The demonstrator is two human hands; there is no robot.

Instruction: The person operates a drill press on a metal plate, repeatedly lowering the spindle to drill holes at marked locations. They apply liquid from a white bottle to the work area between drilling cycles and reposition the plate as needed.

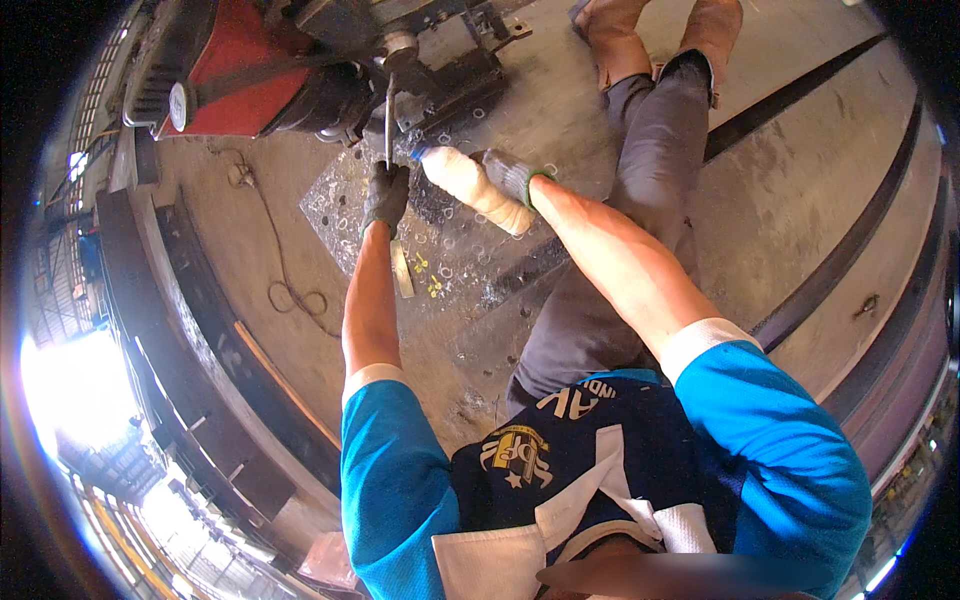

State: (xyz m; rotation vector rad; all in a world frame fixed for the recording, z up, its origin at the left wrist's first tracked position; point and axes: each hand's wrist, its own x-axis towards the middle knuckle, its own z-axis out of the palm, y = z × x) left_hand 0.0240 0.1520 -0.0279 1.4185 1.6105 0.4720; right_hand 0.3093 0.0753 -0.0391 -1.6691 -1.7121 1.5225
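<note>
My left hand (385, 196), in a dark glove, is closed round the lower end of a straight metal bar (390, 120). The bar's upper end meets a round metal fitting (400, 48) on a dark machine. To its right, my right hand (508, 178) in a grey glove with a green cuff grips a bottle (462, 182). The bottle looks wrapped in pale, wrinkled material and has a blue cap tilted toward the bar. Part of my right fingers is hidden. Below both hands lies a dark floor plate (335, 205) strewn with rings.
The machine's red panel (245, 70) stands at the far left. A thin cord (275, 235) loops across the floor on the left. A flat strip (402, 268) and yellow bits lie below my left hand. My trousered legs (655, 160) stretch out right, and long dark beams (840, 235) lie beyond.
</note>
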